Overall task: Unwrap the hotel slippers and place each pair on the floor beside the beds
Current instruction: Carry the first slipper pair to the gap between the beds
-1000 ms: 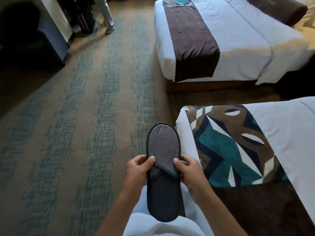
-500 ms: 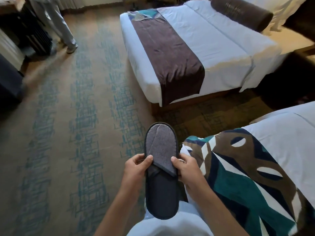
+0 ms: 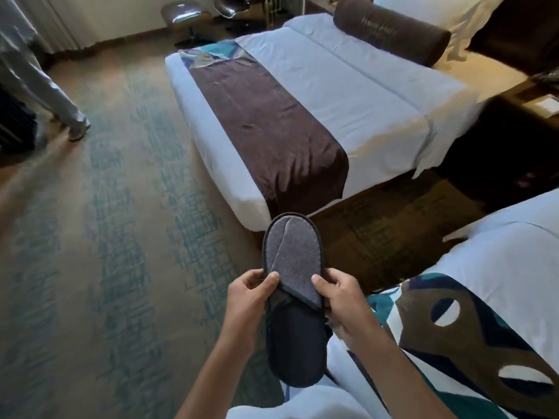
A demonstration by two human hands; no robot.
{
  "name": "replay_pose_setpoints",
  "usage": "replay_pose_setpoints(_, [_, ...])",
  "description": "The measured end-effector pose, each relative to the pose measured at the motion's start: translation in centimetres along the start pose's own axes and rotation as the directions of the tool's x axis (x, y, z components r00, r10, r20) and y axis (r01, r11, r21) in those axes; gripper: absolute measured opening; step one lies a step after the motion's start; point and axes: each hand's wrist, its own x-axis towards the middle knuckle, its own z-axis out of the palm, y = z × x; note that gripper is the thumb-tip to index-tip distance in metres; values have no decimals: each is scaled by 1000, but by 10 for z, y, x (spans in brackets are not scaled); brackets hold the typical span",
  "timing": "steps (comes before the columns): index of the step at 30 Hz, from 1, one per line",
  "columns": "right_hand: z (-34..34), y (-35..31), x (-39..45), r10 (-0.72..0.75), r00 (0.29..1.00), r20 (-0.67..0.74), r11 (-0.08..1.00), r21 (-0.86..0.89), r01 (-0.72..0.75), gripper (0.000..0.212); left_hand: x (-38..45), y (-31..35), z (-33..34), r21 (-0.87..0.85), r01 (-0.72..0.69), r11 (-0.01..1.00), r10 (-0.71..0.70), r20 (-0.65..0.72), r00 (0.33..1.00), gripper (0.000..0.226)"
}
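Note:
A flat hotel slipper (image 3: 295, 300) with a grey upper and dark navy insole is held in front of me, toe pointing away. My left hand (image 3: 248, 300) grips its left edge with the thumb on the grey upper. On the other edge, my right hand (image 3: 341, 300) holds it the same way. A second slipper may lie beneath it; I cannot tell. No wrapper shows. The near bed (image 3: 496, 267) with a patterned runner is at my right. Across a strip of carpet (image 3: 378, 243) stands the far bed (image 3: 348, 95), white with a brown runner.
Patterned teal and tan carpet (image 3: 121, 237) spreads to the left. Another person's legs (image 3: 45, 89) stand at the far left. A dark nightstand (image 3: 514, 122) sits between the beds at the right. Chairs (image 3: 184, 16) stand at the back by the curtain.
My view has swung right and lifted, bringing the far bed closer to centre and the gap between the beds into sight. Both hands keep the same grip on the slipper.

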Motion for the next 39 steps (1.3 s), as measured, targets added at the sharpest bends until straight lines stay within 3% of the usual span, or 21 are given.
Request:
replay_pose_setpoints(5, [-23,-67,70,3,1000,-20,998,66,-2,13,87,48,55,67,3,998,-7,61,998,7])
replay_pose_setpoints(7, [-39,-93,93,3,999,-35,992,126,1,22,119,66,81,97,-1,995,-9,106,994,10])
replay_pose_setpoints(11, [-75,-129,129,-10,991,-135,980,196,37,11,168,90,138,146,-17,989,-15,213,977,13])
replay_pose_setpoints(15, [-115,-153,163,3,960,-281,955,285,80,15,214,103,202,213,-9,977,-62,328,943,12])
replay_pose_setpoints(19, [-160,-171,197,42,905,-423,932,344,117,21,260,110,268,289,-1,957,-131,438,890,15])
replay_pose_setpoints(22, [-197,-186,226,64,854,-516,919,365,151,50,299,112,320,350,-21,937,-173,513,841,22])
replay_pose_setpoints(26, [-247,-209,268,92,790,-606,898,394,198,55,350,117,395,413,-62,908,-217,595,774,20])
replay_pose_setpoints(32, [-318,-239,317,167,685,-710,879,422,222,85,400,132,501,459,-110,882,-283,702,654,15])
replay_pose_setpoints(39, [-394,-259,345,238,627,-741,851,471,234,79,426,131,595,463,-184,867,-279,758,590,15])
